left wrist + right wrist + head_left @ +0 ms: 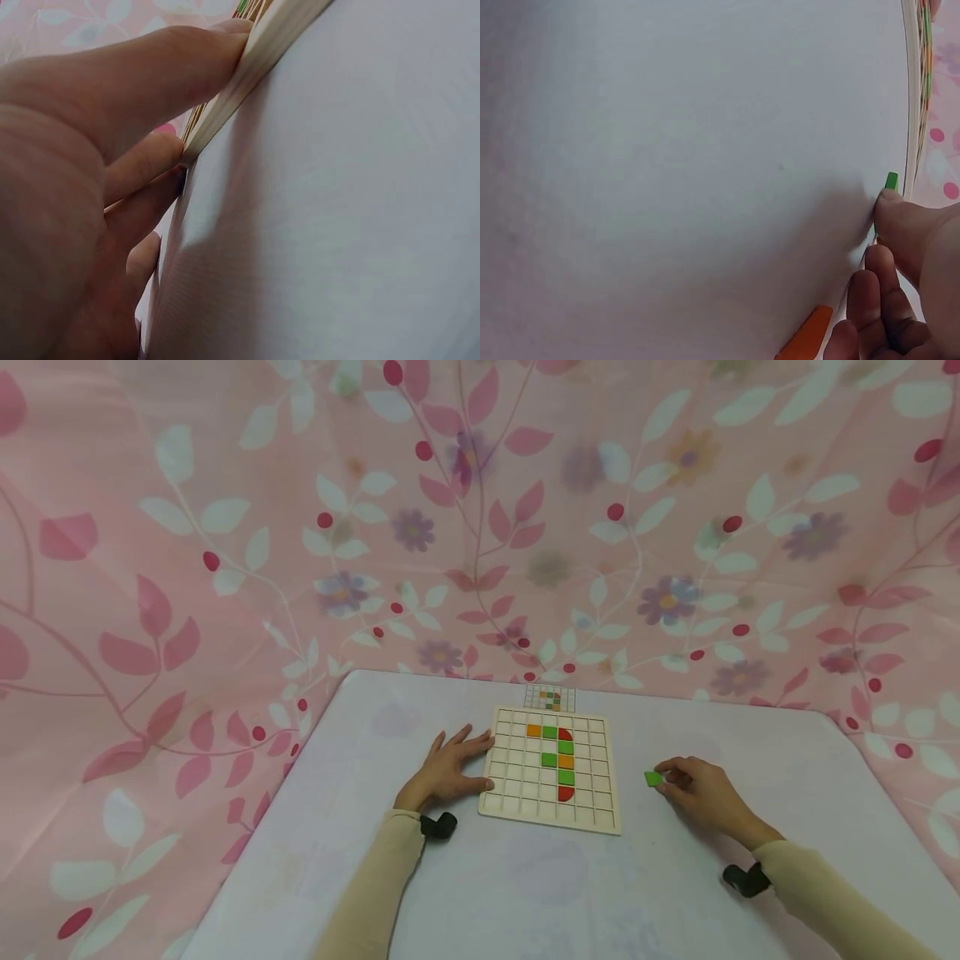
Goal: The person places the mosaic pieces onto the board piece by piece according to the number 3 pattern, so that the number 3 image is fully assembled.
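Observation:
A square wooden grid board [513,789] lies on the table, with several green, orange and red tiles set in its cells. My left hand [450,774] is at the board's left side, fingers spread. In the left wrist view its thumb [172,64] and fingertips touch the board's edge [247,79]. Right of the board, my right hand [701,789] pinches a green tile [653,779] between thumb and fingers, apart from the board. The right wrist view shows the green tile [891,181] partly hidden behind the thumb.
A small printed grid card [532,700] with a coloured pattern lies behind the board. Near the right hand's fingers is an orange piece [808,335], cut off by the frame. Pink floral cloth [480,527] hangs behind the white-covered table [525,893].

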### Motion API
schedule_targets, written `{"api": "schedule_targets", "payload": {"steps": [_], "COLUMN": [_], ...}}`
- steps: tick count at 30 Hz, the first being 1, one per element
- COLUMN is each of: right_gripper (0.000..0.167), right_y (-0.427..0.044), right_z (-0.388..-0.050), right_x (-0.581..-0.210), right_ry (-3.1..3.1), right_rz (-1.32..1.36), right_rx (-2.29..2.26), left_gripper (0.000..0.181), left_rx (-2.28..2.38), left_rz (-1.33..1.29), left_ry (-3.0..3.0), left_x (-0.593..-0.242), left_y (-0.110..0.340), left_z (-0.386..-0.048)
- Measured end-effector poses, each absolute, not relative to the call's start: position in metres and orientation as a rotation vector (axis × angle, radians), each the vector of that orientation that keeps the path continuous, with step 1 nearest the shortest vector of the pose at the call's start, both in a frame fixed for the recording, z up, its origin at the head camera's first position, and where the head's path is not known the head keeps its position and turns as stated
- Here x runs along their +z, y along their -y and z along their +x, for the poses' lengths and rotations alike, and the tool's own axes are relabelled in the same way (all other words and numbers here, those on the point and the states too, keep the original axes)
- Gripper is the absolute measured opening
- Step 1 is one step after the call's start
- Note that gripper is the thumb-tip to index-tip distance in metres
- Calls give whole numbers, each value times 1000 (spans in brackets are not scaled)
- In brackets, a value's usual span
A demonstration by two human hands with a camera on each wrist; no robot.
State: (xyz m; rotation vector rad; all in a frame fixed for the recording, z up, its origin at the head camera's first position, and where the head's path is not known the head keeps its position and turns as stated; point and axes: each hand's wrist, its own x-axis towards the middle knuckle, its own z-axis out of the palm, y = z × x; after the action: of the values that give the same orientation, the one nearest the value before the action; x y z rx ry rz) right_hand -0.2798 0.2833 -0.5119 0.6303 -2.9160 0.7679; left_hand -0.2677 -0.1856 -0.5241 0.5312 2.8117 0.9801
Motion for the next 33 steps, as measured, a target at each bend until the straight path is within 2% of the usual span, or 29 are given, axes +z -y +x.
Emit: {"api": "schedule_targets", "payload": {"steps": [13,22,33], "right_gripper": [22,19,25], "right_y": [-277,-259,-224], "right_z": [-277,-269,-257], "right_x": [-513,-506,-494], "right_ry": [2864,2866,2828], "right_rz": [634,622,630], "right_rx": [855,890,947], "left_gripper": [81,81,81], "left_rx": [977,968,992], "left_rz": [511,515,515], "left_ry": [-2816,-2810,-2791], "left_x": [-523,-524,-523], "left_y": [185,185,185], "left_z": [-266,-266,-266]}}
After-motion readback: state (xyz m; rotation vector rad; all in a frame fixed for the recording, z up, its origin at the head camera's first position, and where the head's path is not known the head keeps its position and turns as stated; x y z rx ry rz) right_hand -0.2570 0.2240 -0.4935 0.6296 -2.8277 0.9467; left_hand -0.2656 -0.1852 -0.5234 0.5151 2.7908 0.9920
